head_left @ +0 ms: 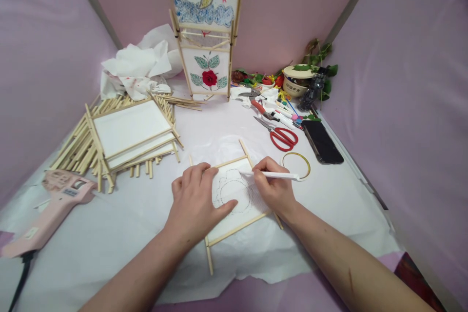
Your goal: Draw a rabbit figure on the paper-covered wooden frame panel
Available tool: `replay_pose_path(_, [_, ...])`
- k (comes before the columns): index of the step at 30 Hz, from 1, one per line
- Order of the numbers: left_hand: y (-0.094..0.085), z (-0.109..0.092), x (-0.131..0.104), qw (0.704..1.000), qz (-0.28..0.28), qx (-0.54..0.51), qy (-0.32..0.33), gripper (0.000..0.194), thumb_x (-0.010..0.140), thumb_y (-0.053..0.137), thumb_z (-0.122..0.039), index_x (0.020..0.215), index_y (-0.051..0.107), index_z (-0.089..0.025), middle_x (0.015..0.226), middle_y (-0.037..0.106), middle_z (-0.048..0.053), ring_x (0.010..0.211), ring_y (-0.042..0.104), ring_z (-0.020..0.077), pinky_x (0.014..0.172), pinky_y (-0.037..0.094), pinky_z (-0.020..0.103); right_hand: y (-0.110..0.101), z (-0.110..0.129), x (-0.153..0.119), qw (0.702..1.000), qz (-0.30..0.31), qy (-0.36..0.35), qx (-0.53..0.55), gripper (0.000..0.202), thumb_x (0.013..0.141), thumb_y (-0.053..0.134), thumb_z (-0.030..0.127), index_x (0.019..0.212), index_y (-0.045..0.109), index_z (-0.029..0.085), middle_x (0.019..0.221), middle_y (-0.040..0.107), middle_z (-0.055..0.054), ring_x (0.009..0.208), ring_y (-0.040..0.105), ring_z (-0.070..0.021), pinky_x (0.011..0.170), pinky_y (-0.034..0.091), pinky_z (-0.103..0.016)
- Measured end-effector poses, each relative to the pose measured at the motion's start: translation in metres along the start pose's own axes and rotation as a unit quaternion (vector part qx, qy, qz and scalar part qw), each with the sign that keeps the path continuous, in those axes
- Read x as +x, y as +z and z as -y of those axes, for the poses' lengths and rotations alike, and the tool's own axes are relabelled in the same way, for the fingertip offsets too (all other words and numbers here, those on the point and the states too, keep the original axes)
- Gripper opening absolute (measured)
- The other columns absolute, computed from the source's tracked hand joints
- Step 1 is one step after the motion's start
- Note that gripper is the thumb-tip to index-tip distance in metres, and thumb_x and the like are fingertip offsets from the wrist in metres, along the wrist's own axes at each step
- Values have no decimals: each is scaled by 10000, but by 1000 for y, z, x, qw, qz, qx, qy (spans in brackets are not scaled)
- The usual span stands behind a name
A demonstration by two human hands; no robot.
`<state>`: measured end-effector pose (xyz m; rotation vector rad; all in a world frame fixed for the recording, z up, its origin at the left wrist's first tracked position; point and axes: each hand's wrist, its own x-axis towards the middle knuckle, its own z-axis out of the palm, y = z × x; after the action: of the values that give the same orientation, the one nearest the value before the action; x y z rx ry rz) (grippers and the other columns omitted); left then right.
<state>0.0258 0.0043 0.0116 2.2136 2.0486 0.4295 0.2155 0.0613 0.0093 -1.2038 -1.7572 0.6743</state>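
Note:
A white panel (226, 224) in a frame of thin wooden sticks lies on the covered table in front of me. Dark outlines on it form a circle with wavy, petal-like curves around it. My left hand (195, 200) rests on the panel's left side, fingers spread, thumb reaching toward the circle, holding nothing. In my right hand (274, 187) is a white pen (281, 175), pinched between the fingers, its tip at the outline near the panel's top. The right side of the panel is partly hidden under that hand.
Stick bundles and framed panels (131, 126) lie left, beyond a pink glue gun (58, 204). A decorated lantern (206, 70) stands behind. To the right are red-handled scissors (283, 137), a tape roll (309, 162), a phone (323, 142), pliers (259, 107) and a bowl (294, 87).

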Motion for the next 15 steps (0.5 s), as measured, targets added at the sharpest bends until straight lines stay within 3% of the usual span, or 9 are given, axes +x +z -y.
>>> replay_pose_path(15, [0, 0, 0, 1000, 4, -6, -3, 649, 725, 677, -533, 1234, 500, -172, 1309, 479, 150, 1220, 401, 342, 953, 323, 507, -1, 0, -1, 999, -21, -31, 8, 146, 751, 485, 149, 618, 479, 210, 534, 475, 45, 510, 442, -119, 538, 352, -267])
